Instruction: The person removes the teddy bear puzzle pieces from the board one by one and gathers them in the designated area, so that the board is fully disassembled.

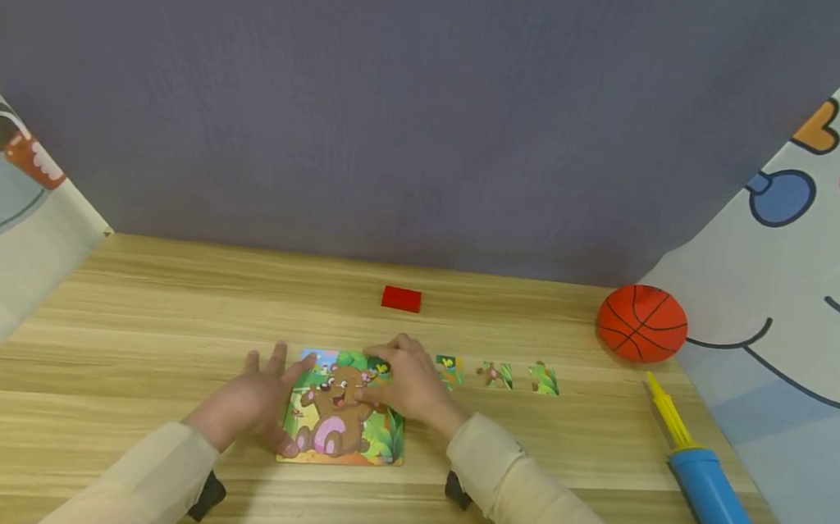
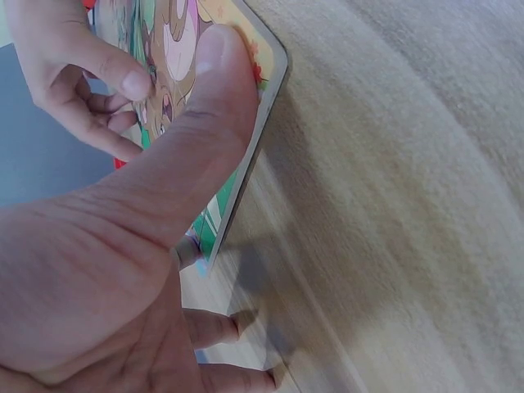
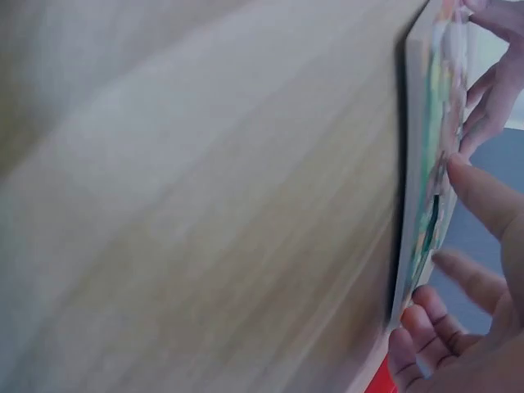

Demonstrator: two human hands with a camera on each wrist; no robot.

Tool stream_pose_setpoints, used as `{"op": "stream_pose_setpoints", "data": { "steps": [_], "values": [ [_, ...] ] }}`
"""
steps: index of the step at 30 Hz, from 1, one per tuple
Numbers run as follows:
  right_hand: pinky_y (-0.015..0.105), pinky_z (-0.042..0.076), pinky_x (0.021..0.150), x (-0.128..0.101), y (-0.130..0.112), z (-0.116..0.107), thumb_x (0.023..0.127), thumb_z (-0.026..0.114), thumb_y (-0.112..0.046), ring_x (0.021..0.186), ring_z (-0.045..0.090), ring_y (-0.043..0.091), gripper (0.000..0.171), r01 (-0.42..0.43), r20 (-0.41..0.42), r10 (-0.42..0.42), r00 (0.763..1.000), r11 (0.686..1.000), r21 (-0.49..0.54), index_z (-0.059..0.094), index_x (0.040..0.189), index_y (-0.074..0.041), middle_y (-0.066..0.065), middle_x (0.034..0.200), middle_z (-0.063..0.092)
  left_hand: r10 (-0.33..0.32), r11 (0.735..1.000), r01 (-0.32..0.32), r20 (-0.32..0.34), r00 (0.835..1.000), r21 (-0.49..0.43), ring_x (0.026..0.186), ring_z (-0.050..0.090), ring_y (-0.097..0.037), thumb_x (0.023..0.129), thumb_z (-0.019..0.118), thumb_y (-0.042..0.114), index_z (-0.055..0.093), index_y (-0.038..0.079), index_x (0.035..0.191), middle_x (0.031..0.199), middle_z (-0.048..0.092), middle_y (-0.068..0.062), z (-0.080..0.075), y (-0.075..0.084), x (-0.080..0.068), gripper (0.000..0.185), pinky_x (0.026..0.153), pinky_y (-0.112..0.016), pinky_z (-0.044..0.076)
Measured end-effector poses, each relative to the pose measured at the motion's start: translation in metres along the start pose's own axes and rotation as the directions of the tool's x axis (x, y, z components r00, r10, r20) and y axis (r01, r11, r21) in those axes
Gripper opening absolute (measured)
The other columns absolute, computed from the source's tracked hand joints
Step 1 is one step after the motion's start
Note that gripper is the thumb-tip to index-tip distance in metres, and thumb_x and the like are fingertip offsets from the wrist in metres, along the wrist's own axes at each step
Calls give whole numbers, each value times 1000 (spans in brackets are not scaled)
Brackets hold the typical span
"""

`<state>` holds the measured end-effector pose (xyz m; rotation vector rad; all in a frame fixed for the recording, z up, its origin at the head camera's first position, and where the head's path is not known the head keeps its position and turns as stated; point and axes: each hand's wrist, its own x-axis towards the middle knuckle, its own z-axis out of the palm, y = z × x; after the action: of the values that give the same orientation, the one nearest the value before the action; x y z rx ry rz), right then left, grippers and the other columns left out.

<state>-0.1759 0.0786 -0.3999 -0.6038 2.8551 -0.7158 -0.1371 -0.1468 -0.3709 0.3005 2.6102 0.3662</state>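
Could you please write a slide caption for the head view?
Both hands rest on a bear puzzle; three loose pieces lie beside.

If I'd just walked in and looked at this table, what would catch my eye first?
Probably the bright bear puzzle at the near middle of the wooden table, with the left hand resting on its left edge and the right hand on its upper right. Next, the orange basketball at the far right, and the blue pump in front of it.
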Motion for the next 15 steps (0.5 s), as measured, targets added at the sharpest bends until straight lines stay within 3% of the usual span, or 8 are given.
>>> {"op": "stream_pose_setpoints", "data": {
  "steps": [7,12,15],
  "values": [
    [43,47,98,5,1,-1,83,85,-36,109,52,22,52,32,-1,-32,999,999,20,70,129,-19,0,112,57,3,1000,-2,-10,1000,11,137,6,-72,63,94,33,20,6,161,158,1,-43,1,0,1,126,87,-77,47],
    [46,48,103,6,1,-2,84,85,-33,120,52,25,50,28,5,-29,1000,997,65,67,129,-19,2,122,58,5,1000,-5,-14,1000,18,137,7,-72,63,94,33,20,6,161,158,2,-43,1,0,1,126,86,-76,49],
    [43,50,100,7,1,-3,84,85,-33,119,53,24,49,36,4,-36,999,998,50,68,128,-19,2,121,58,6,1000,-6,-18,1000,16,137,7,-72,63,95,33,21,6,161,158,2,-43,1,0,1,126,86,-76,49]
  ]
}}
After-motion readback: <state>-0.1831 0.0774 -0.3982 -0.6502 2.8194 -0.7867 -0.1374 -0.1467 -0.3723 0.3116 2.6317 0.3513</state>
